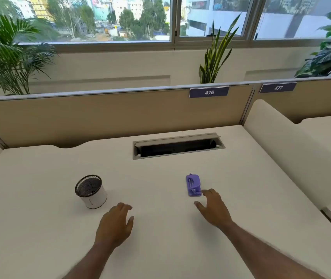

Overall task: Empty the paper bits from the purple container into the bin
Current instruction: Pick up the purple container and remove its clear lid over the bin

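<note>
Right hand [214, 208], palm down with fingers spread and thumb splayed inward, hovers empty over the white desk [241, 178], its fingertips [208, 191] just beside the near end of the purple container [193, 184], which lies immediately ahead of and slightly inboard of them; whether a fingertip already touches it cannot be told. Judged from this posture, the open spread is a pre-grasp shape sized to close across the container's narrow width. Left hand [115, 224], likewise empty, fingers loosely extended and slightly parted, sits palm down ahead of the person's left side, with the bin [90, 191] just beyond and outboard of its fingertips, near but not in contact; its placement suggests readiness to steady or receive at the bin. Bin stands upright, a small cylinder with white wall and dark mesh-like rim, mouth open upward so that bits can be tipped in from above. Container lies flat on the desk, its long axis running away from the right hand toward the cable slot [177, 147], tilted only slightly to the left at the far end; the small loop marks the far end, the broader lipped end faces the hand. Container and bin are well apart, with the left hand's reach between them; no paper bits are discernible
</note>
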{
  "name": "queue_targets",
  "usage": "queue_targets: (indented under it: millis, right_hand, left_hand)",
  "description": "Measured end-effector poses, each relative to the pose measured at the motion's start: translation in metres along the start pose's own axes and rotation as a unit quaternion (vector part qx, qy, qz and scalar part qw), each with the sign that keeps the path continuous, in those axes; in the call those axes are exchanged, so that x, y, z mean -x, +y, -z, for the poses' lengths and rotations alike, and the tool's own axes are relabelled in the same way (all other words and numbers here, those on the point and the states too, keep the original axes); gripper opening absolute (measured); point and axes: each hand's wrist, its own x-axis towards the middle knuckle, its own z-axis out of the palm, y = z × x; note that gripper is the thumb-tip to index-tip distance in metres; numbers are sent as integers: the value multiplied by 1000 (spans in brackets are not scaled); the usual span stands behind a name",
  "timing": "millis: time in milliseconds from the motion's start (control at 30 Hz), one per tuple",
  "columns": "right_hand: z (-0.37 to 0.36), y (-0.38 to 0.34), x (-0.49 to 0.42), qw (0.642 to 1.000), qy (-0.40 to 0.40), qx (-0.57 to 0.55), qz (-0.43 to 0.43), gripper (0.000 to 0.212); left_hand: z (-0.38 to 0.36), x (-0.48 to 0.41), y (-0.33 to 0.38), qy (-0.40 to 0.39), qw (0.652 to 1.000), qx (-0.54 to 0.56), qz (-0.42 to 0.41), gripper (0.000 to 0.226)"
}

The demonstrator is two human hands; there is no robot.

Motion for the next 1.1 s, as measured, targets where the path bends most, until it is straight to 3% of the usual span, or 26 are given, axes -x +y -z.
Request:
queue_targets:
  millis: [233, 367, 833, 1000, 1100]
  right_hand:
    - [1, -13, -48, 983, 18, -139, -115, 68]
    - [-3, -16, -67, 978, 20, -166, -125, 54]
    - [-10, -19, -72, 955, 24, -267, -130, 39]
    - [-18, -43, -48, 936, -6, -333, -110, 36]
    - [-24, -62, -30, 924, -24, -372, -82, 37]
  left_hand:
    - [-11, -13, 12, -17, 996, 90, 15, 24]
    - [-16, -12, 12, -7, 991, 129, 26, 19]
    - [-15, -17, 10, -5, 981, 185, 62, 14]
    - [-13, -23, 26, 8, 956, 279, 96, 11]
    - [-13, -27, 37, 11, 902, 410, 136, 13]
